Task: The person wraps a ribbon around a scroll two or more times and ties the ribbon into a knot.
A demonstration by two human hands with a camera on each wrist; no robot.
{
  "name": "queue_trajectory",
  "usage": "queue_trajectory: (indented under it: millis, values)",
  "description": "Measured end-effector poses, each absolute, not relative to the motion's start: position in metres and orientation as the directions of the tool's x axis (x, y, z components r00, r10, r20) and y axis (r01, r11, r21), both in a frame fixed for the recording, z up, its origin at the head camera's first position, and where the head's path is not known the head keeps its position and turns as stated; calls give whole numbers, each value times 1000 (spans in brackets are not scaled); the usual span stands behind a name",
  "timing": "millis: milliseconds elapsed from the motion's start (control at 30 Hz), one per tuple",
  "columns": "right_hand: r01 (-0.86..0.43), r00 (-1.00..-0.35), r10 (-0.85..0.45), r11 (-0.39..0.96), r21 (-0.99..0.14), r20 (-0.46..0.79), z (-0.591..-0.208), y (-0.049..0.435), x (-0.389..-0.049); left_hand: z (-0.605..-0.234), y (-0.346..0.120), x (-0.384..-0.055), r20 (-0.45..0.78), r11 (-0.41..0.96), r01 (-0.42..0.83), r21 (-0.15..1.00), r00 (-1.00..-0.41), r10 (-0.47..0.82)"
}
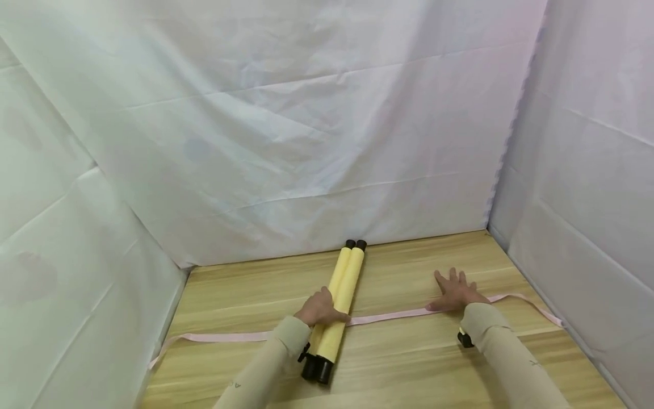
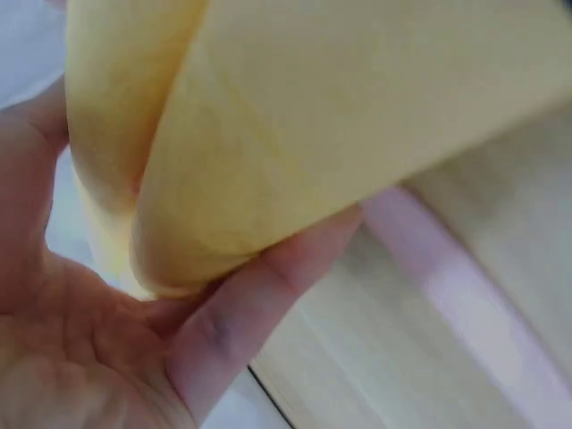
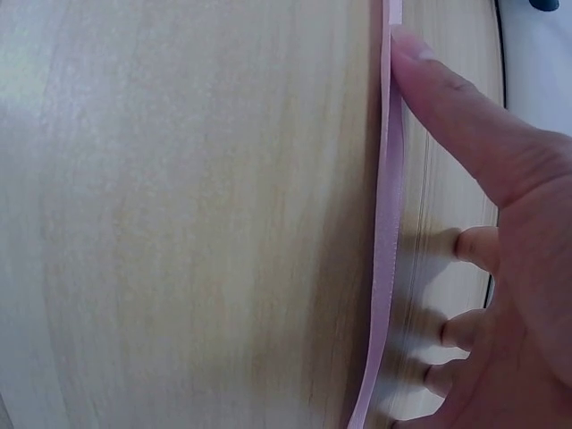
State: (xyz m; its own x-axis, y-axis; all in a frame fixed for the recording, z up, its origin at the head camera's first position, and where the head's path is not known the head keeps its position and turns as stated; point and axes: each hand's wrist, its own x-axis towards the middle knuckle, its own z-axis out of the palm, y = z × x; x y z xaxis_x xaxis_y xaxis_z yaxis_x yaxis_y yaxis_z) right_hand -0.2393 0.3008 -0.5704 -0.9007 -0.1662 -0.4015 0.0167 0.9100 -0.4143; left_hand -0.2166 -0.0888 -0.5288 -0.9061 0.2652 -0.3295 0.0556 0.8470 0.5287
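Note:
A yellow scroll [image 1: 344, 295], two rolls side by side with black knobs at both ends, lies across a pink ribbon [image 1: 390, 316] on the wooden table. My left hand [image 1: 319, 307] grips the scroll near its middle; in the left wrist view, the thumb lies along one side of the yellow rolls [image 2: 241, 143] and the other fingers are mostly hidden. To the right, my right hand [image 1: 453, 292] rests on the table with its fingers spread. Its thumb touches the ribbon [image 3: 386, 197] in the right wrist view.
The wooden table [image 1: 409, 363] carries the ribbon nearly from its left edge to its right edge. White cloth walls [image 1: 306, 142] enclose the back and both sides. The scroll's far knobs sit close to the back wall.

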Motion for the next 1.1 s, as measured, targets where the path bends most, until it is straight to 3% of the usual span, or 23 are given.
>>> queue_trajectory:
  millis: [233,667,1100]
  values:
    - [14,-900,-175,905,-426,-399,-569,303,-239,-532,-66,-194,-325,779,-47,625,-923,205]
    - [8,-895,-173,915,-402,-411,-566,304,-241,-544,-35,-173,-232,771,-87,631,-969,81]
    - [7,-892,-182,909,-416,-414,-572,304,-242,-558,-25,-173,-121,842,-47,537,-992,22]
